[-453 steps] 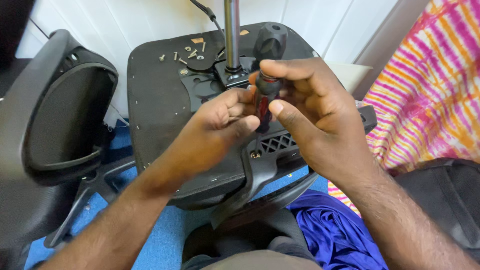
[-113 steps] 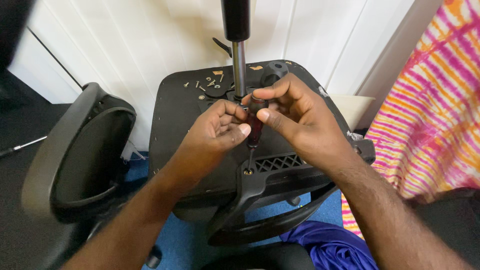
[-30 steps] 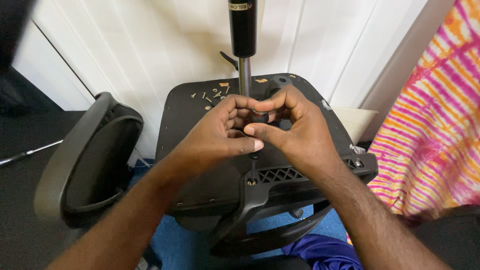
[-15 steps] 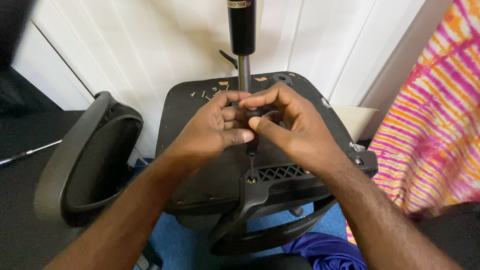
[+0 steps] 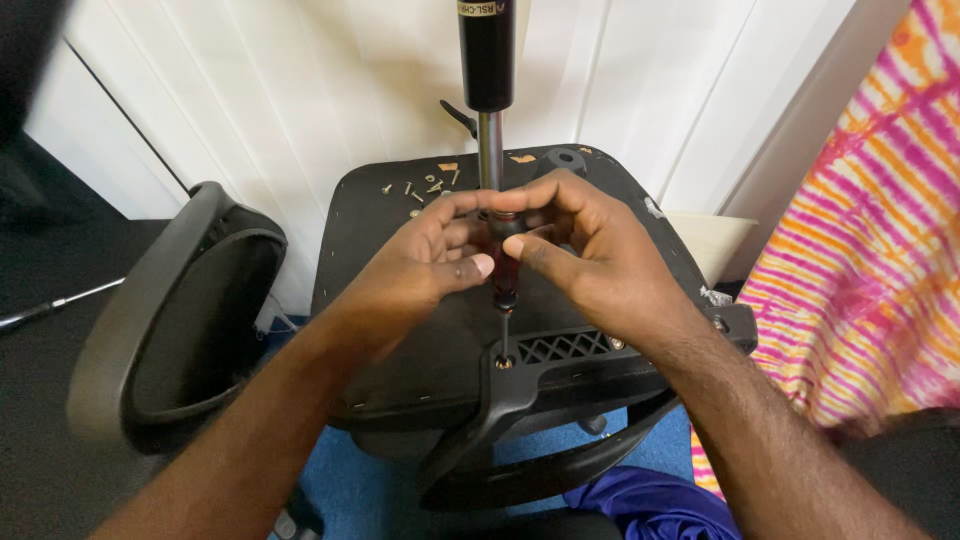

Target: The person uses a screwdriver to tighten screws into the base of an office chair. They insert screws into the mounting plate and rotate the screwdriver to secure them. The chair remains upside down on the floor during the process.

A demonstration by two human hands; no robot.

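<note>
The screwdriver (image 5: pixel 503 275) stood upright in the middle of the shot, tip down on a screw (image 5: pixel 504 362) at the armrest bracket (image 5: pixel 545 365), which sat on the upturned chair seat (image 5: pixel 400 340). Most of its dark red handle was buried under fingers, so I couldn't make out much of it.

Going from the left: a detached chair back (image 5: pixel 170 320) leaned there, its lower end cut off by the frame. Next, the left hand (image 5: pixel 420 275) was curled around the handle, thumb pressed against it. A few loose screws (image 5: pixel 420 187) lay up on the seat behind, tiny and hard to count. The gas cylinder (image 5: pixel 487 70) poked straight up, its top out of frame. The right hand (image 5: pixel 585 260) pinched the handle from the other side, fingers arched over the top. Far right was a pink and orange striped cloth (image 5: pixel 860 270), and a bit of purple fabric (image 5: pixel 660 505) at the bottom edge.
</note>
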